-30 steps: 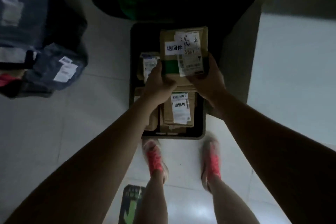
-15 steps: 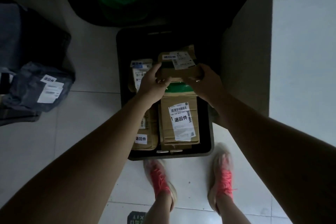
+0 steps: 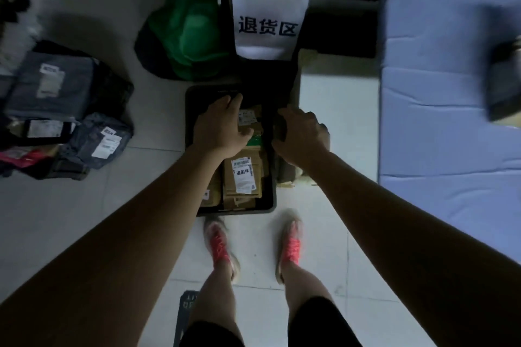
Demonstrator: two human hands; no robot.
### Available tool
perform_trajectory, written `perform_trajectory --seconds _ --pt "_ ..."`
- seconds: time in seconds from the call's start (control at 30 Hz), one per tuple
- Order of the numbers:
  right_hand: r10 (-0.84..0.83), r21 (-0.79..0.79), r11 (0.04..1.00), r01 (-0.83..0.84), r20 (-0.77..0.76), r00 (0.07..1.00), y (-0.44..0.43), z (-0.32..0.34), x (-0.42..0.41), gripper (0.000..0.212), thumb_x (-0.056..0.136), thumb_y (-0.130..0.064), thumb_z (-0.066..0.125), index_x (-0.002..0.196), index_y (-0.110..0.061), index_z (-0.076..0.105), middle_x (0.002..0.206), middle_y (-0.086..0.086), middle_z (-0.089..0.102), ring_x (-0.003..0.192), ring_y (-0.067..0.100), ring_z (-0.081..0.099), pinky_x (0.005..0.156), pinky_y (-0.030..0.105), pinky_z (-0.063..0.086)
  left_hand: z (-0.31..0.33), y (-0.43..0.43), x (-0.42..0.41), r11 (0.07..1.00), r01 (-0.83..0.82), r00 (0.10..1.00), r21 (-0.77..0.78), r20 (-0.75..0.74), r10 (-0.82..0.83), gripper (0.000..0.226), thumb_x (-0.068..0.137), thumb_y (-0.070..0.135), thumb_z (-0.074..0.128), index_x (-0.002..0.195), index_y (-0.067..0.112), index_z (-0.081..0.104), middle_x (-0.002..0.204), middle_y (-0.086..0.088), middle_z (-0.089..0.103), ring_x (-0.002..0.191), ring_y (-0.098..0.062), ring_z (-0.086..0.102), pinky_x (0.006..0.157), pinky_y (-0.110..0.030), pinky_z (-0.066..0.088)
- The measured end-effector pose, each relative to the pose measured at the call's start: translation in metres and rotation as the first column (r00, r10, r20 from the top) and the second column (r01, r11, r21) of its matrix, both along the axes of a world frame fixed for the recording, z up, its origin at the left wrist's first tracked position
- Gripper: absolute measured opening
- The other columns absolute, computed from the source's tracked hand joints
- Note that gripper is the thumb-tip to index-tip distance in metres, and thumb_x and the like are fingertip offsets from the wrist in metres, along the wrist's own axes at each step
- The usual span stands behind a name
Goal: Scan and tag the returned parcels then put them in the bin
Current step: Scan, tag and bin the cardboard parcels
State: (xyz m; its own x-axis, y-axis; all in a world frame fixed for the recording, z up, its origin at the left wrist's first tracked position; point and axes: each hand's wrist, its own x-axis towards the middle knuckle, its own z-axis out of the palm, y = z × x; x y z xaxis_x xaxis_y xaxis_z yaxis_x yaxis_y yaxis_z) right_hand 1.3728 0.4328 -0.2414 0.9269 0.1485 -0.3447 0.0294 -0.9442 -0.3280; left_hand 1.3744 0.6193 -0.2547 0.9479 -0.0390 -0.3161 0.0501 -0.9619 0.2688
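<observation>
The left hand lies loose and flat over flat brown cardboard boxes in the black plastic bin. The right hand curls at its right rim; I can't tell if it grips.

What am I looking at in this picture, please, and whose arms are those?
There is no machine here. A person wears a camera on the head, so the single view looks down along their own bare arms. The left hand lies palm down, fingers relaxed, over the top brown parcel in a black bin on the tiled floor. The right hand is at the bin's right rim; it is too dim to tell whether it grips anything. Another labelled parcel lies nearer in the bin. Behind the bin is a white sign, beside a green bag. Grey mail bags lie on the left and a blue mat on the right. The red shoes are the person's.
</observation>
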Motion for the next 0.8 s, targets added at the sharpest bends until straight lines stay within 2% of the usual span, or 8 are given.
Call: perform_trajectory --seconds 0.1,0.23,0.37,0.43,0.5,0.6,0.7,0.8 --pt "0.058 -0.043 0.998 -0.055 0.074 0.996 -0.03 0.073 -0.018 0.048 0.088 -0.03 0.069 0.134 -0.027 0.053 0.13 -0.003 0.058 0.117 0.027 0.055 0.087 0.038 0.045 0.078 -0.032 -0.02 0.993 0.083 0.994 0.087 0.067 -0.089 0.083 0.093 0.053 0.06 0.159 0.022 0.021 0.157 -0.009 0.036 0.141 -0.031 0.039 0.102 -0.044 0.044" --pt "-0.014 -0.035 0.999 0.017 0.08 0.997 -0.084 0.158 -0.037 0.061 0.09 -0.03 0.069 0.145 -0.028 0.045 0.148 -0.004 0.049 0.133 0.027 0.047 0.103 0.042 0.043 0.171 -0.077 -0.043 0.972 0.145 0.968 0.183 0.175 -0.177 0.078 0.093 0.055 0.058 0.155 0.018 0.031 0.14 -0.012 0.053 0.122 -0.033 0.055 0.091 -0.042 0.051" --pt "-0.101 -0.025 0.994 0.106 0.147 0.984 -0.142 0.216 -0.065 0.063 0.091 -0.028 0.068 0.149 -0.03 0.043 0.149 -0.006 0.05 0.135 0.026 0.046 0.104 0.039 0.042 0.227 -0.125 -0.066 0.95 0.205 0.944 0.237 0.207 -0.256 0.076 0.095 0.058 0.053 0.155 0.018 0.03 0.148 -0.012 0.047 0.131 -0.033 0.05 0.098 -0.043 0.048" --pt "-0.145 -0.037 0.987 0.154 0.182 0.972 -0.172 0.236 -0.087 0.064 0.091 -0.028 0.068 0.15 -0.031 0.041 0.15 -0.007 0.049 0.136 0.025 0.046 0.103 0.038 0.043 0.247 -0.154 -0.076 0.943 0.24 0.929 0.228 0.228 -0.292 0.071 0.094 0.056 0.056 0.15 0.018 0.035 0.143 -0.012 0.051 0.129 -0.033 0.051 0.099 -0.045 0.047" --pt "-0.197 -0.044 0.977 0.21 0.198 0.96 -0.203 0.249 -0.108 0.062 0.091 -0.024 0.067 0.148 -0.032 0.043 0.149 -0.007 0.05 0.135 0.024 0.047 0.103 0.037 0.043 0.264 -0.184 -0.086 0.924 0.289 0.902 0.25 0.252 -0.35 0.068 0.093 0.055 0.057 0.147 0.018 0.039 0.134 -0.011 0.056 0.121 -0.033 0.056 0.094 -0.044 0.049" --pt "-0.272 -0.056 0.956 0.287 0.184 0.944 -0.251 0.259 -0.133 0.057 0.091 -0.018 0.062 0.143 -0.034 0.048 0.144 -0.004 0.054 0.132 0.025 0.05 0.102 0.036 0.043 0.279 -0.229 -0.1 0.906 0.326 0.883 0.27 0.256 -0.394 0.064 0.095 0.055 0.053 0.146 0.018 0.039 0.134 -0.011 0.055 0.119 -0.033 0.056 0.09 -0.043 0.047" --pt "-0.312 -0.04 0.946 0.32 0.138 0.94 -0.297 0.259 -0.138 0.059 0.091 -0.019 0.061 0.146 -0.035 0.045 0.147 -0.003 0.052 0.137 0.024 0.047 0.106 0.037 0.041 0.28 -0.268 -0.104 0.888 0.349 0.875 0.299 0.235 -0.423 0.06 0.097 0.053 0.049 0.144 0.016 0.04 0.134 -0.012 0.054 0.119 -0.035 0.055 0.089 -0.042 0.045" --pt "-0.273 -0.087 0.954 0.287 0.143 0.951 -0.338 0.246 -0.123 0.061 0.092 -0.02 0.06 0.148 -0.036 0.043 0.15 -0.006 0.049 0.138 0.022 0.045 0.104 0.038 0.043 0.261 -0.306 -0.091 0.891 0.351 0.887 0.288 0.2 -0.415 0.058 0.099 0.053 0.048 0.141 0.013 0.044 0.13 -0.014 0.057 0.118 -0.036 0.056 0.094 -0.043 0.048"
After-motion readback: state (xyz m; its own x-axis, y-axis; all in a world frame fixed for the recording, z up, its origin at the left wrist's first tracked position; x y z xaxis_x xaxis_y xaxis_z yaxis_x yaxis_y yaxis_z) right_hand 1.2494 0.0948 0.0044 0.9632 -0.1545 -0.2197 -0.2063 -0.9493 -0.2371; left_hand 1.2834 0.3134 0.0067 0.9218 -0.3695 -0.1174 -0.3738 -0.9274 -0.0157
